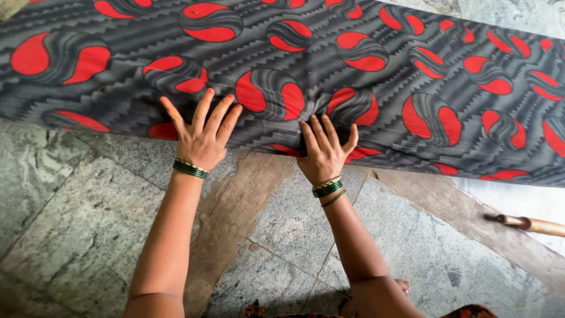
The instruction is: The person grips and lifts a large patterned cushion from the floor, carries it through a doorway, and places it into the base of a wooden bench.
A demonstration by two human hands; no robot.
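Note:
A large grey cloth (pixel 329 65) with red oval shapes and zigzag stripes lies spread over the stone floor, filling the upper part of the head view. My left hand (pixel 202 134) rests flat on its near edge with the fingers spread. My right hand (pixel 325 150) presses on the same edge a little to the right, where the fabric bunches into folds under its fingers. Both wrists wear green bangles.
The grey stone floor (pixel 76 224) with brownish slabs runs below the cloth. A wooden stick (pixel 529 224) lies at the right edge. My toes (pixel 404 286) and a bit of patterned garment show at the bottom.

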